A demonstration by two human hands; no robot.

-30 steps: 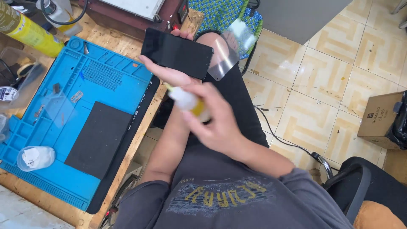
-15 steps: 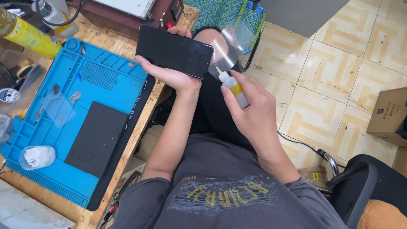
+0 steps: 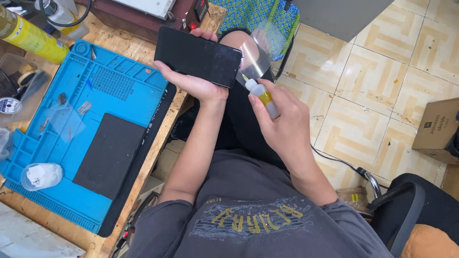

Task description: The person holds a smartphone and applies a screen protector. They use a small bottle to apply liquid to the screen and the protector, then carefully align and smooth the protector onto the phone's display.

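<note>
My left hand (image 3: 193,81) holds a black phone (image 3: 197,56) flat from below, over the bench's edge and my lap. A clear film (image 3: 256,56) sticks out loose from the phone's right end. My right hand (image 3: 282,122) grips a small squeeze bottle (image 3: 262,97) of yellow liquid with a white nozzle. The nozzle tip points up-left at the film, just beside the phone's right end.
A blue work mat (image 3: 100,91) with a black pad (image 3: 107,155) lies on the wooden bench (image 3: 153,162). A yellow can (image 3: 28,36) and a small clear cup (image 3: 40,176) stand near it. A cardboard box (image 3: 437,129) and a black chair (image 3: 406,215) are on the tiled floor.
My right hand has carried the bottle from in front of my chest up and right to the phone's film end. The left hand has kept the phone almost still.
</note>
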